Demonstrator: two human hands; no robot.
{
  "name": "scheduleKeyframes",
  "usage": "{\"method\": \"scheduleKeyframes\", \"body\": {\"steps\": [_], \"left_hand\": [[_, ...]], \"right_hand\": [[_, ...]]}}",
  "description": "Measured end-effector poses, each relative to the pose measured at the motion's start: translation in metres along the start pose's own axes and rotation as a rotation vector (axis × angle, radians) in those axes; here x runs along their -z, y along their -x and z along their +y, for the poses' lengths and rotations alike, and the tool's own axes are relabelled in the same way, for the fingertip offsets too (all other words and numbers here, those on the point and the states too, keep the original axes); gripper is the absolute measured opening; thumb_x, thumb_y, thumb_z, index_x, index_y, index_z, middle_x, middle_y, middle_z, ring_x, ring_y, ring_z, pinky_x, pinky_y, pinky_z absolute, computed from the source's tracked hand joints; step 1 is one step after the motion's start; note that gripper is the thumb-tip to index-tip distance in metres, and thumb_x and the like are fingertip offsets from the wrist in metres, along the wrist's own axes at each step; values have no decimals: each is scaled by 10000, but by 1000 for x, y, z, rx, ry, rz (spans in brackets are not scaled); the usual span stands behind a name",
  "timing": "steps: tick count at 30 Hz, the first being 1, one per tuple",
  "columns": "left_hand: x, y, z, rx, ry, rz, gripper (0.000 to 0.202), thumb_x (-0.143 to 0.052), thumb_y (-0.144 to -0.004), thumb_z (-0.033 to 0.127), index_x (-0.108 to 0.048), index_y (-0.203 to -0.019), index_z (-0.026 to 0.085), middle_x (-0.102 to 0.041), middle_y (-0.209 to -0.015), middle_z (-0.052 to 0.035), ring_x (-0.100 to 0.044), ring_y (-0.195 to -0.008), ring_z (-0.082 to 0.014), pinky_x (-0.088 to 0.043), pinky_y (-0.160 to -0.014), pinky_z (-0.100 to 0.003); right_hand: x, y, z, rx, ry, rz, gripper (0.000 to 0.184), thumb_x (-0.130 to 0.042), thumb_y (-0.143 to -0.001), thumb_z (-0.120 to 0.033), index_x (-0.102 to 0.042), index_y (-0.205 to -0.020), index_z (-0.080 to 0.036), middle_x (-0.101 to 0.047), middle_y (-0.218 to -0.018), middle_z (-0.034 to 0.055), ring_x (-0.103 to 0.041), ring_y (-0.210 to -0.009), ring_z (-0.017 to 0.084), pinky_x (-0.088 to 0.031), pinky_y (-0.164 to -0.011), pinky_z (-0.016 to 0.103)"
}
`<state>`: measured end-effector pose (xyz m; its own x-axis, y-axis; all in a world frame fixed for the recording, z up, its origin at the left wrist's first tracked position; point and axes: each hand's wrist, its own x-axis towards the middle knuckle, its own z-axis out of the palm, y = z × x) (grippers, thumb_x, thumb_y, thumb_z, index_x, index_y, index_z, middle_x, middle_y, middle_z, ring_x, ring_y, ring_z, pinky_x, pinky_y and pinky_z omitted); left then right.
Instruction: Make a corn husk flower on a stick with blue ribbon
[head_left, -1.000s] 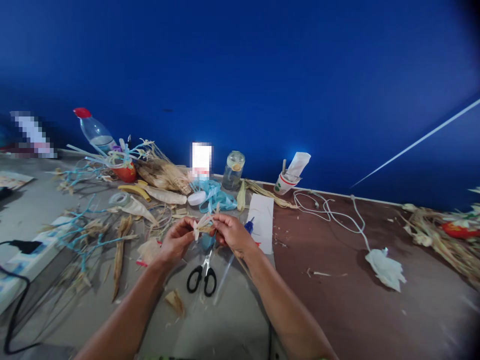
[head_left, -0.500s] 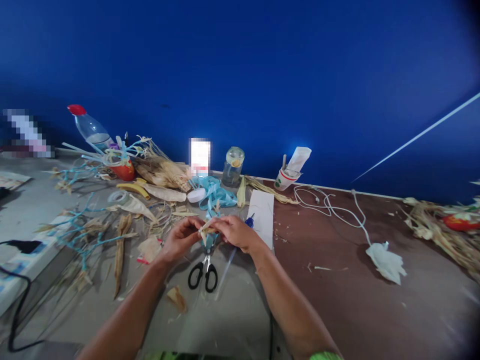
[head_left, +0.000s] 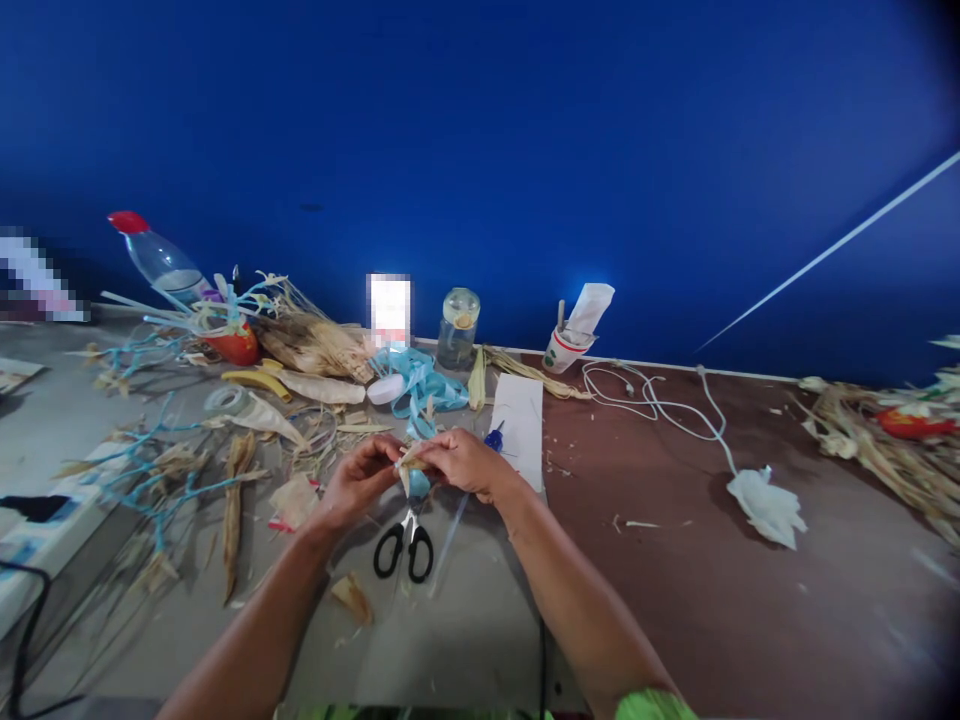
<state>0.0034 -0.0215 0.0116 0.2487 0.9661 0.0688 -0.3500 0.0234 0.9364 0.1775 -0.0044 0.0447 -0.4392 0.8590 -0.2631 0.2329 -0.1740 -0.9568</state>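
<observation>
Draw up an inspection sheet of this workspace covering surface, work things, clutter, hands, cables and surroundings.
Surface: grey tabletop left and middle, brown tabletop right; scattered scraps.
Work things: pale husk-like piece, held; black-handled scissors lying nearer the camera.
Clutter: dry husks, blue-stemmed twigs and blue ribbon; crumpled tissue at right.
Hands: left hand and right hand pinch the same piece; exact finger contact too small to tell.
Cables: white cord looped loosely; black cable near a power strip.
Surroundings: blue wall behind; glass jar by its foot. Other people: nothing seen.
</observation>
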Motion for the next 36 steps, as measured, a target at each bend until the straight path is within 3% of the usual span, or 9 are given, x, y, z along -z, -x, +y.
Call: {"method": "scheduleKeyframes", "body": {"steps": [4,8,16,20,22,25,29,33,36], "left_hand": [[1,0,-1,1,18,-34,104,-726,-659,178,-638,-711,163,-628,-802,-45,-587,-731,-151,-467,-655,-250],[4,-1,-2,-16,26,-81,99,-722,-666,195,-640,-717,171,-625,-798,-40,-578,-727,-149,-449,-649,-249],[7,0,-1,-6,18,-90,88,-714,-675,208,-642,-705,166,-617,-778,-43,-559,-702,-145,-422,-614,-245],[9,0,0,-9,26,-68,112,-729,-654,198,-638,-710,163,-611,-786,-42,-558,-696,-141,-419,-593,-234],[10,0,1,0,54,-46,129,-739,-641,214,-635,-700,165,-611,-772,-38,-559,-675,-138,-417,-579,-233],[9,-1,2,28,106,-18,164,-760,-611,228,-628,-684,163,-611,-744,-28,-550,-622,-123,-408,-558,-230],[5,0,3,89,154,6,203,-777,-578,227,-623,-691,157,-607,-720,-22,-536,-595,-111,-405,-572,-236],[1,1,3,120,176,21,194,-773,-577,192,-600,-659,160,-596,-666,-10,-539,-603,-116,-410,-602,-242],[0,0,4,109,185,48,207,-779,-571,204,-589,-638,159,-597,-669,-12,-547,-630,-121,-404,-593,-229]], "right_hand": [[-1,4,-11,-169,-241,-66,277,-586,-764,-364,-575,-578,-158,-428,-446,-55,-298,-387,42,-195,-384,185],[0,9,-22,-247,-378,-123,299,-600,-765,-354,-529,-556,-152,-393,-405,-72,-247,-351,25,-129,-346,175],[10,8,-14,-228,-486,-279,363,-563,-787,-415,-528,-565,-130,-512,-462,-36,-224,-295,4,-133,-308,164],[20,10,-13,-203,-523,-329,411,-537,-796,-434,-534,-535,-116,-441,-399,-53,-199,-288,4,-152,-323,157],[27,12,-15,-181,-542,-305,421,-545,-787,-453,-530,-534,-116,-420,-400,-59,-194,-298,6,-147,-331,159],[35,15,-19,-120,-537,-146,442,-545,-776,-504,-536,-561,-118,-439,-453,-47,-221,-331,12,-154,-350,165],[31,19,-21,-28,-369,32,470,-524,-765,-582,-603,-678,-127,-449,-531,-35,-290,-402,37,-198,-388,184],[19,20,-20,63,-66,86,439,-532,-769,-572,-633,-750,-146,-376,-499,-50,-330,-458,65,-233,-429,193],[12,18,-17,109,40,37,454,-464,-814,-563,-619,-730,-145,-360,-478,-52,-324,-457,68,-222,-438,199]]}}
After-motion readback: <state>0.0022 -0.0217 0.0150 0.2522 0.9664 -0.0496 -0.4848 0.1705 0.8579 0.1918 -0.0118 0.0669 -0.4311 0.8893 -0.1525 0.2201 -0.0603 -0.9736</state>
